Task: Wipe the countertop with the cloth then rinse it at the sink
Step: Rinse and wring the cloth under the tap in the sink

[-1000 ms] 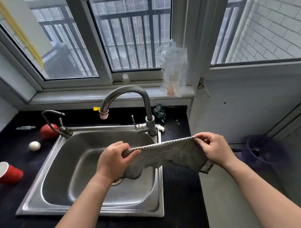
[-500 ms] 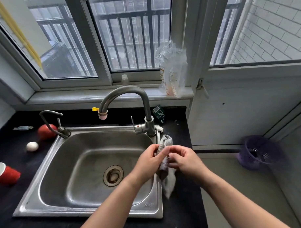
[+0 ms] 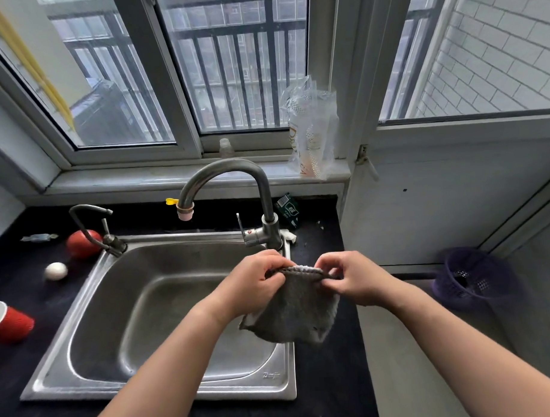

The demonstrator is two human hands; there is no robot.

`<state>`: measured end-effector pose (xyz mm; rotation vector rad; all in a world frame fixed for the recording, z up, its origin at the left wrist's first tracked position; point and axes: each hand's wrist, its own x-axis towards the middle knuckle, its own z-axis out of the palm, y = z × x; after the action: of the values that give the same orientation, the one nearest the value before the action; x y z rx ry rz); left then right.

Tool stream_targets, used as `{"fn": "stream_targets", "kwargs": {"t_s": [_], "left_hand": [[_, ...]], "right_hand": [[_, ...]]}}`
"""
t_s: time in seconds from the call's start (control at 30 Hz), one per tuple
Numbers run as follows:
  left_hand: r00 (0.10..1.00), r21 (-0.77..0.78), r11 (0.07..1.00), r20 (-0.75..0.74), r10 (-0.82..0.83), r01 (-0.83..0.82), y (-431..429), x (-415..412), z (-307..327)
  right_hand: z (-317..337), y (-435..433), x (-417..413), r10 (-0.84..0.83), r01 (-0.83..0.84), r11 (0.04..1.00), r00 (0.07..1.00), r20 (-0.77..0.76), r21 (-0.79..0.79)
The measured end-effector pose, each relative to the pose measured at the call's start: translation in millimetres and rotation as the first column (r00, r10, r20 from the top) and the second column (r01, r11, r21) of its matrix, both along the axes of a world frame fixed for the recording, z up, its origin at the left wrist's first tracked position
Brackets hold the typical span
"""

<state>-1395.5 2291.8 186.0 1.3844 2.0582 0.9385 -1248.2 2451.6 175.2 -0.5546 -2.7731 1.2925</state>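
Observation:
A grey textured cloth (image 3: 297,310) hangs folded over the right rim of the steel sink (image 3: 84,324). My left hand (image 3: 254,284) pinches its top edge on the left, and my right hand (image 3: 354,277) pinches the same edge on the right. Both hands are close together, just in front of the base of the curved tap (image 3: 235,184). No water runs from the spout. The black countertop (image 3: 329,378) surrounds the sink; the cloth's lower part hangs above the strip to the sink's right.
On the counter to the left lie a red cup (image 3: 9,323) on its side, a white egg (image 3: 55,271), a red fruit (image 3: 81,243) and a small second tap (image 3: 93,227). A green packet (image 3: 287,209) stands behind the tap. A purple basket (image 3: 472,276) sits on the floor at right.
A second ago the cloth was stretched wide between my hands. They then came together, bunching it, and now hold it folded in half by its top edge.

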Motion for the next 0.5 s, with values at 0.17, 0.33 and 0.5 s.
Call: {"fn": "stream_targets", "kwargs": {"t_s": [0.17,0.33,0.5], "left_hand": [[0.989,-0.002,1.0,-0.145,0.005,-0.005,-6,-17,-1],[0.981,0.084,0.994,-0.172,0.085,-0.072,-4,-12,-11],[0.974,0.218,0.968,-0.161,0.162,-0.125,-11,6,-35]], "right_hand": [[-5,3,-4,-0.074,0.072,0.997,0.983,-0.169,-0.016],[2,20,3,-0.108,0.098,0.991,0.988,-0.111,-0.091],[-3,22,26,-0.125,0.144,0.988,0.96,-0.249,0.063]]}}
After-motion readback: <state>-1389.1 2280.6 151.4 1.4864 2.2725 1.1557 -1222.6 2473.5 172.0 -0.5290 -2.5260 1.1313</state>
